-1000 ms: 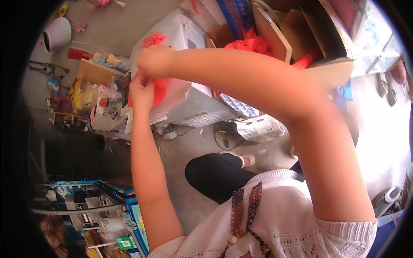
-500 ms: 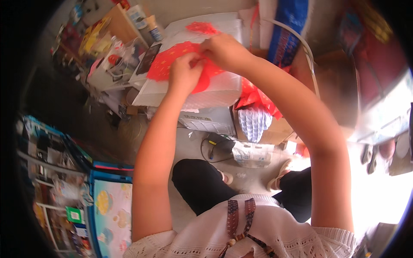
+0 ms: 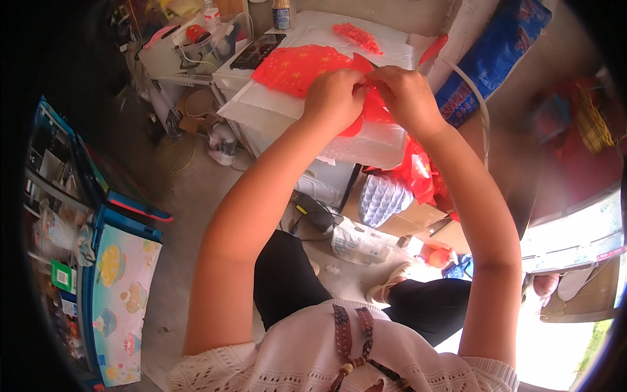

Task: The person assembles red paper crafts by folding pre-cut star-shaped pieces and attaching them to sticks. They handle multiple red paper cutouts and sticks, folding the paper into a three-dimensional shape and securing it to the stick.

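A thin red sheet printed with yellow stars spreads over the white padded surface of a low table. My left hand is closed at its right end, thumb and fingers pinched together. Beside it my right hand pinches the same red material, the fingertips of both hands nearly meeting. Between and below the hands hangs a plain red part; whether it joins the starred sheet I cannot tell. Farther back on the table lies a small heap of red shreds.
A black phone and a tub of small sticks stand at the table's left. More red starred material hangs by a pale blue bumpy item at the near right. A blue printed bag leans behind.
The view has swung, so the table sits farther right. My right hand has come down level with my left, and the hands now face each other across the red material.
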`<move>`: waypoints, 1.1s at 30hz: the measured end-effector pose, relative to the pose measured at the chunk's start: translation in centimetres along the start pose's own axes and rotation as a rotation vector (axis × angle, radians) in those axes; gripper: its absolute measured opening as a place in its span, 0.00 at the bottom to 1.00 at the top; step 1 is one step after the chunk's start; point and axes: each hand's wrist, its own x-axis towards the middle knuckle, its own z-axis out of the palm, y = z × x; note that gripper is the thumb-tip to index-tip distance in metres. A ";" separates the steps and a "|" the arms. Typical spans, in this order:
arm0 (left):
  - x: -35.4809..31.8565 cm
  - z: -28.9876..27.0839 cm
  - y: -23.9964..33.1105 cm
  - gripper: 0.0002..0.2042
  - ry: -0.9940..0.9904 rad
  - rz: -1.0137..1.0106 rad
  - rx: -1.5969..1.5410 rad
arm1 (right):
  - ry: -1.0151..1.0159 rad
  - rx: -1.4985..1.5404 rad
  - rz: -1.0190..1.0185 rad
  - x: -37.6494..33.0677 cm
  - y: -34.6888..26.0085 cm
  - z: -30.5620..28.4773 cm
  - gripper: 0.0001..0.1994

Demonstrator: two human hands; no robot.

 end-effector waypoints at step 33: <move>0.4 0.5 -0.2 0.10 0.008 0.013 0.050 | 0.092 -0.137 -0.106 -0.5 0.9 1.1 0.06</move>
